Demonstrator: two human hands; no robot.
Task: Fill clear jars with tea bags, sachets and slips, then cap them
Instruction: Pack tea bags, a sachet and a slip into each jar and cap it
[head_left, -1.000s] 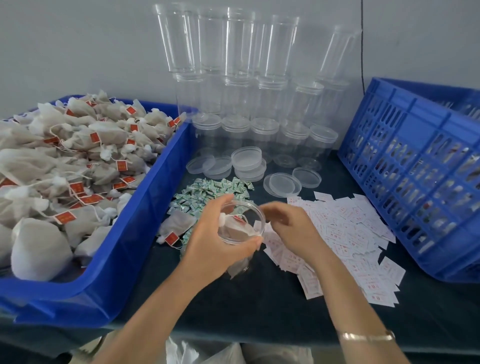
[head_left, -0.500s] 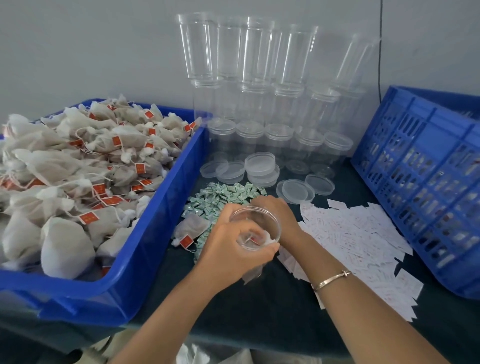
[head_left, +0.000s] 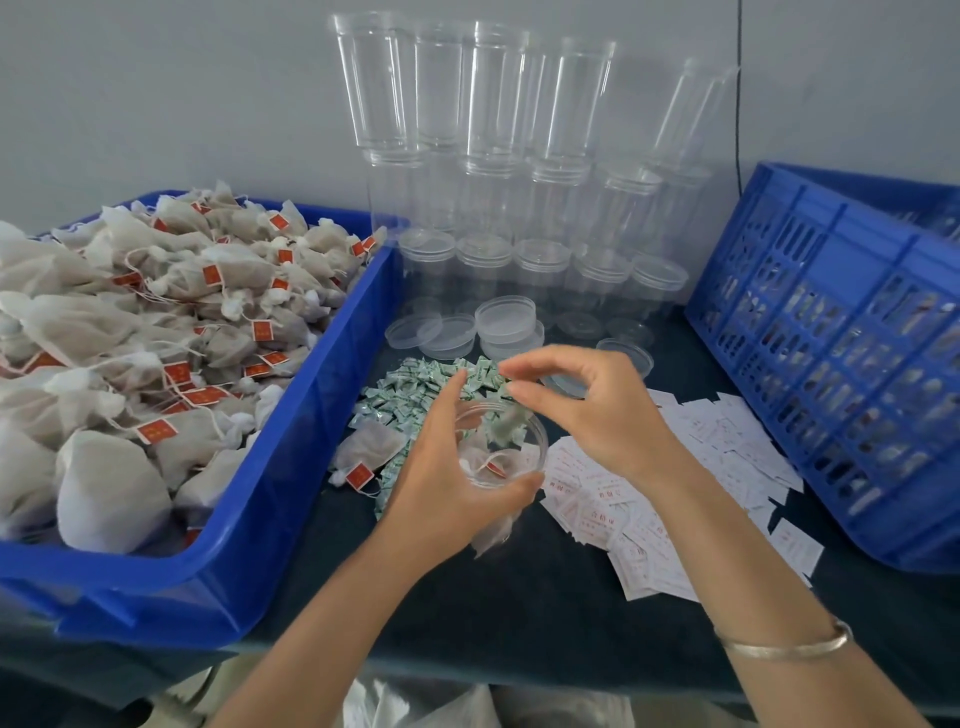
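Blurred sachet (head_left: 508, 427) over the jar (head_left: 544, 448), its body behind the left hand (head_left: 447, 483)
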